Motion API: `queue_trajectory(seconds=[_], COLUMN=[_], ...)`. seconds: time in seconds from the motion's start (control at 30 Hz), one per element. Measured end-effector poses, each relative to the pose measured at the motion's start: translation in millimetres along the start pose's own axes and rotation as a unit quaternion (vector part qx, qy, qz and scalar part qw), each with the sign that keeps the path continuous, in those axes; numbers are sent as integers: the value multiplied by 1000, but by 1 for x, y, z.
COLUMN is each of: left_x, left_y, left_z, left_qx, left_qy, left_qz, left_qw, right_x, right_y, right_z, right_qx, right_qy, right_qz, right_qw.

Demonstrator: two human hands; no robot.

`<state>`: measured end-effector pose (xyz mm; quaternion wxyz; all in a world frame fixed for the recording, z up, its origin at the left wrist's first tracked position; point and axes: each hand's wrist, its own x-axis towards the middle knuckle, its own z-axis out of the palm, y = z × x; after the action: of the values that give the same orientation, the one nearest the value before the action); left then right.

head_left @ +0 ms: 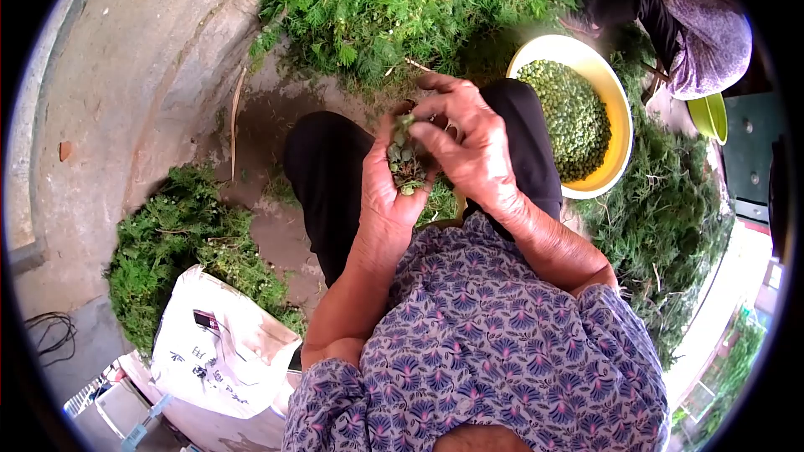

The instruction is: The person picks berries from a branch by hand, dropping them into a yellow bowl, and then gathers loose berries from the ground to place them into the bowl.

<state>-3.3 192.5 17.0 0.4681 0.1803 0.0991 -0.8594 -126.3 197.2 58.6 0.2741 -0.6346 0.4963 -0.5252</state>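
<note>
- Leafy clump point(408, 169) with what looked like small berries lay in a person's cupped left hand point(387, 192), above the lap at the centre of the view.
- The left hand was closed loosely around it; the right hand point(479, 146) hovered over its top with fingers bent, its grip impossible to tell.
- Round green berries point(565, 121) covered much of a yellow basin point(621, 146) at 2 o'clock, a sizeable amount by appearances.
- Plenty of greenery lay outside the basin: a broad heap point(410, 8) at 12 o'clock, a second pile point(180, 234) near 9 and a third spread point(662, 234) at 3.
- Bare, stained concrete floor point(134, 75) stretched toward 10 o'clock.
- A white sack point(222, 343) lay at 8 o'clock, a small dark device point(205, 319) on it.
- Another person point(710, 33) sat beyond the basin at 2 o'clock.
</note>
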Motion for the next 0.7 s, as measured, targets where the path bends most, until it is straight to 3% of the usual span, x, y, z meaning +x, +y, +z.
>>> queue_trajectory(seconds=[0.07, 0.1, 0.17, 0.2, 0.23, 0.3, 0.37, 0.43, 0.7], left_x=[1, 1, 2, 2, 1, 1, 1, 1, 3], left_y=[4, 3, 1, 2, 3, 5, 4, 6, 9], left_z=[-6, -5, -1, -1, -2, -3, -4, -7, -18], left_qx=[-30, -31, -50, -50, -65, -95, -71, -63, -28], left_qy=[-38, -38, -82, -82, -75, -61, -58, -63, -110], left_qz=[-17, -18, -9, -10, -12, -15, -3, -10, -18], left_qw=[999, 999, 995, 995, 995, 994, 996, 996, 993], right_x=[1, -2, 2, 5, 5, 3, -1, -2, -2], right_y=[-4, -4, 0, -2, -1, 6, 6, 14, 8], right_z=[-8, -12, -24, -25, -26, -26, -25, -13, -9], right_qx=[70, 242, 445, 492, 491, 476, 314, 50, -66], right_qy=[24, 34, 28, 57, 58, 32, -11, -7, -53], right_qz=[38, 156, 259, 286, 288, 315, 315, 122, 66], right_qw=[997, 957, 857, 820, 820, 821, 896, 991, 994])
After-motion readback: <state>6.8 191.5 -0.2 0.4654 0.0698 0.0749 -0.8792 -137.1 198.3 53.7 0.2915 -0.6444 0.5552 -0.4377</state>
